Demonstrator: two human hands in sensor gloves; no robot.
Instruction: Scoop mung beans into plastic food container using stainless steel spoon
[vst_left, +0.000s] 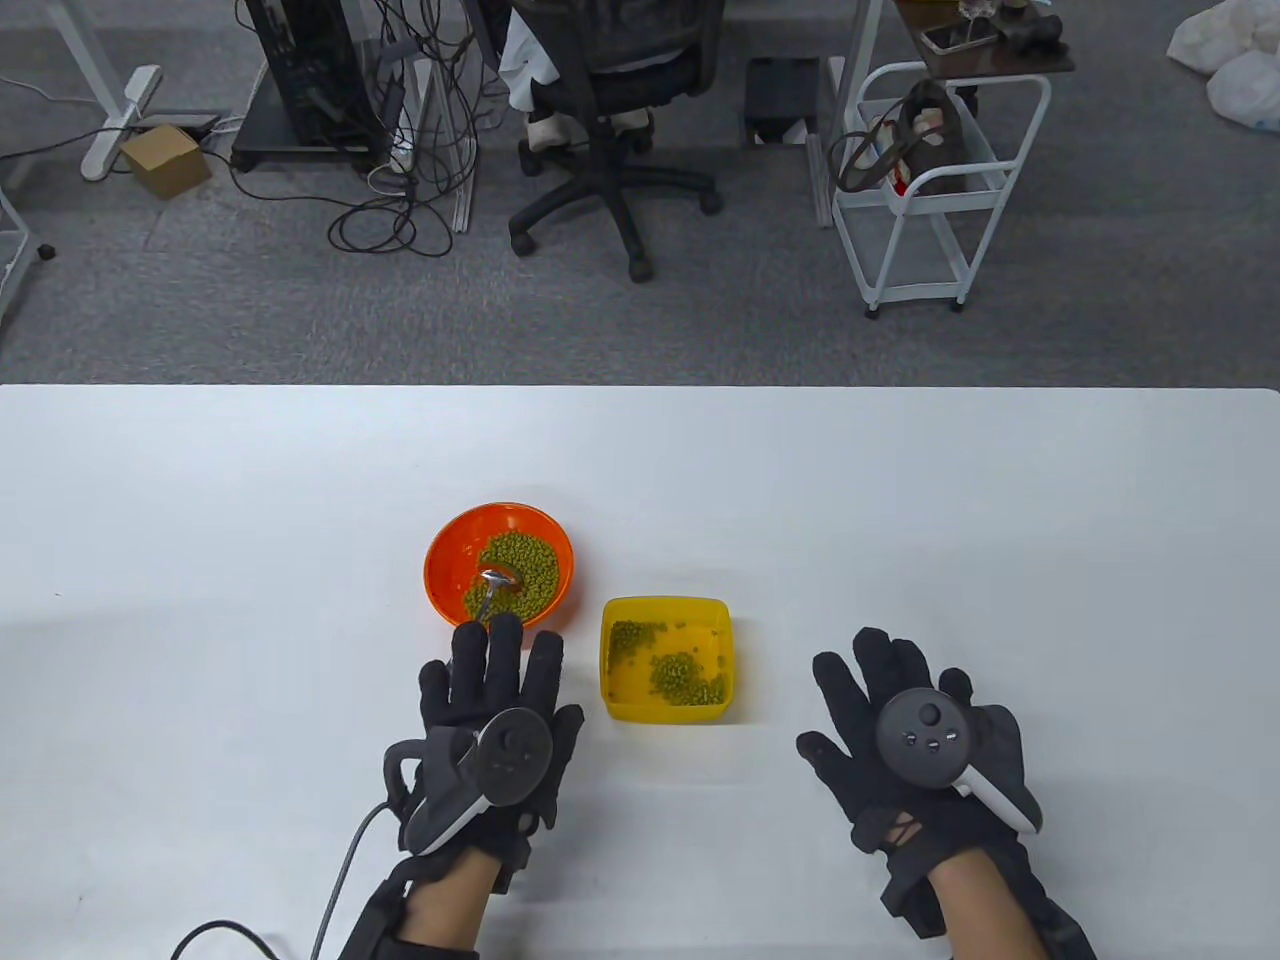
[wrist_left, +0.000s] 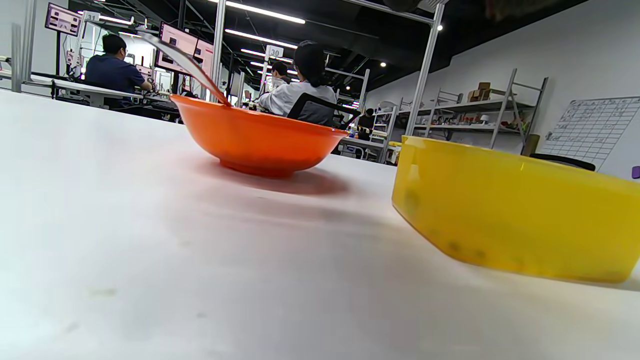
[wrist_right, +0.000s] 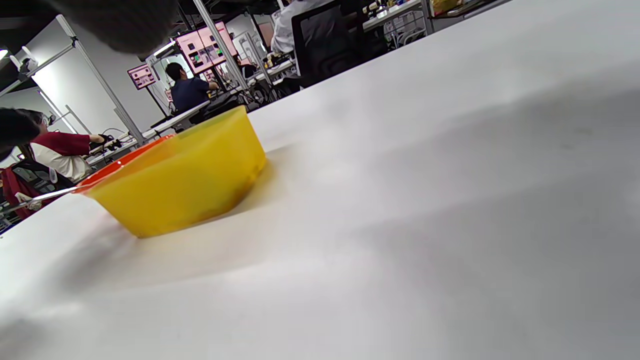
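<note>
Fingers (vst_left: 500, 640) of both hands spread flat on white table (vst_left: 200, 560) — grey-carpeted office beyond, wheeled chair (vst_left: 610, 120), white cart (vst_left: 935, 190)

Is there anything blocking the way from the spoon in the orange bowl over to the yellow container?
Nothing visible does. The spoon rests in the orange bowl, and only bare table separates that bowl from the yellow container beside it.

One orange bowl (vst_left: 499, 575), one yellow container (vst_left: 666, 658), one spoon (vst_left: 494, 584), two gloved hands, left hand (vst_left: 487, 735) and right hand (vst_left: 915, 745).
</note>
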